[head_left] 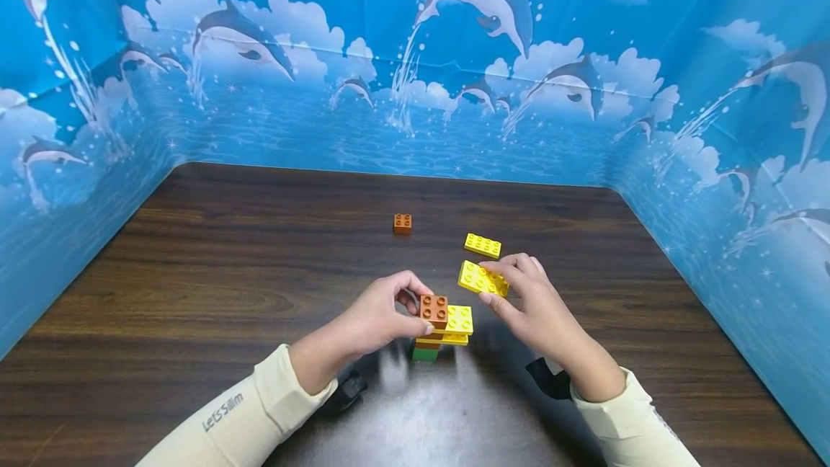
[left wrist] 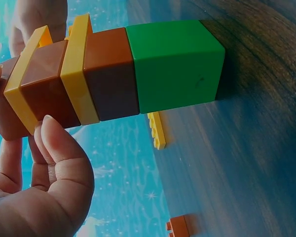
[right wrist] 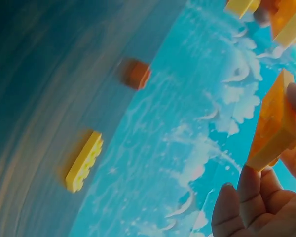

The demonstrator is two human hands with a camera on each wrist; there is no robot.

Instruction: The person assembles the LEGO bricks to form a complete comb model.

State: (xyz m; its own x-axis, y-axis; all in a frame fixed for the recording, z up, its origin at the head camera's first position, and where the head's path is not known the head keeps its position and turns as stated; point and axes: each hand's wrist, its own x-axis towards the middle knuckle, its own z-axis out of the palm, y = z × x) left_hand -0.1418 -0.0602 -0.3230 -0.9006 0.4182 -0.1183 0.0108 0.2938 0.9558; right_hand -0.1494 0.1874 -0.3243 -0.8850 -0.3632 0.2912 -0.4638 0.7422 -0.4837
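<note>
A small tower of toy building bricks stands upright on the table, a green brick at its foot. Above that, brown bricks alternate with thin yellow plates that jut out to the right, and a brown brick tops it. My left hand grips the tower's upper part between thumb and fingers. Up and to the right of the tower, my right hand pinches a studded yellow plate by its edges, off the table. The right wrist view shows that plate's hollow underside, apart from the tower.
Another yellow plate lies studs up beyond my right hand. Farther left, a loose brown brick sits on the dark wood table. A blue curtain printed with dolphins surrounds the table's back and sides.
</note>
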